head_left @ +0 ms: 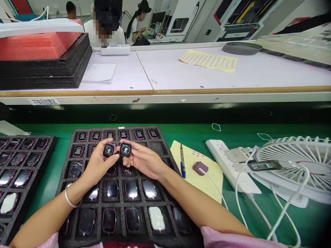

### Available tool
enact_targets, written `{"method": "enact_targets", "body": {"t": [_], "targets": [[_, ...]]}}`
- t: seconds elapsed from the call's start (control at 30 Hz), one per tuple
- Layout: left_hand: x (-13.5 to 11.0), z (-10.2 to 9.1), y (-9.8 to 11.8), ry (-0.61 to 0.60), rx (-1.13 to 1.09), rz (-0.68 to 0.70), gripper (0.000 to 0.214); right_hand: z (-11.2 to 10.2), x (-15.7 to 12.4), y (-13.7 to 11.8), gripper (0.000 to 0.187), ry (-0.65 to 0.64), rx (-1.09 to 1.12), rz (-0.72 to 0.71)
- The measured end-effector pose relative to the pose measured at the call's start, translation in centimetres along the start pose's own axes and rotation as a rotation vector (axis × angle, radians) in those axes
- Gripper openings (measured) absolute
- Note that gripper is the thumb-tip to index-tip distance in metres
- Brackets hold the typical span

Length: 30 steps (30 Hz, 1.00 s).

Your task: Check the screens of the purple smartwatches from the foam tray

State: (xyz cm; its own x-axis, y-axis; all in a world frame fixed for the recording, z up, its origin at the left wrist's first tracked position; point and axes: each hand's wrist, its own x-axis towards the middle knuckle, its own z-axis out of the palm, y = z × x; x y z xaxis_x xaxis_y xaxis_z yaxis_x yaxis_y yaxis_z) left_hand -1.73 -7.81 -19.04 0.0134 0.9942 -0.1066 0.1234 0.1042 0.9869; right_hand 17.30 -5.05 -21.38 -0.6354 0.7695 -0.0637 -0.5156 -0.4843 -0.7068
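Note:
My left hand (99, 163) is closed on a purple-edged smartwatch body (109, 150) without a strap, its dark screen lit with a watch face. Beside it, my right hand (147, 159) grips a second smartwatch body (126, 149), also lit with a similar face. Both screens face me, side by side and close together. Beneath my hands lies a black foam tray (66, 171) whose compartments hold several more watch bodies. Those in the far row show lines of white text, while most of the nearer ones have dark screens. My forearms and hands hide some compartments.
On the left is another foam tray (48, 165) of watches. To the right are yellow paper (207, 186), a pen (182, 160), a purple block with a cable (200, 168), a power strip (230, 165) and a white fan (292, 155). Foam sheets (43, 74) are stacked on the shelf. People sit beyond.

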Motion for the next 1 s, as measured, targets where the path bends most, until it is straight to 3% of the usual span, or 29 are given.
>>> {"method": "enact_targets", "body": {"t": [0.13, 0.27, 0.4, 0.53, 0.8, 1.0], "targets": [[-0.1, -0.1, 0.5, -0.057, -0.230, -0.137, 0.073, -0.4, 0.3, -0.2, 0.043, 0.098, -0.036, -0.057], [0.0, -0.1, 0.6, -0.078, -0.373, -0.189, 0.079, -0.8, 0.4, -0.1, 0.035, 0.179, -0.094, -0.101], [0.3, -0.1, 0.3, -0.098, -0.412, -0.183, 0.064, -0.8, 0.5, 0.0, 0.033, 0.188, -0.136, -0.101], [0.5, -0.2, 0.1, -0.109, -0.467, -0.179, 0.050, -0.8, 0.4, 0.2, 0.042, 0.167, -0.176, -0.086], [0.3, -0.4, 0.0, -0.105, -0.399, -0.150, 0.063, -1.1, 0.4, 0.6, 0.037, 0.171, -0.300, -0.113], [0.2, -0.2, 0.2, -0.113, -0.301, -0.092, 0.050, -0.9, 0.3, 0.6, 0.039, 0.166, -0.343, -0.126]]}}
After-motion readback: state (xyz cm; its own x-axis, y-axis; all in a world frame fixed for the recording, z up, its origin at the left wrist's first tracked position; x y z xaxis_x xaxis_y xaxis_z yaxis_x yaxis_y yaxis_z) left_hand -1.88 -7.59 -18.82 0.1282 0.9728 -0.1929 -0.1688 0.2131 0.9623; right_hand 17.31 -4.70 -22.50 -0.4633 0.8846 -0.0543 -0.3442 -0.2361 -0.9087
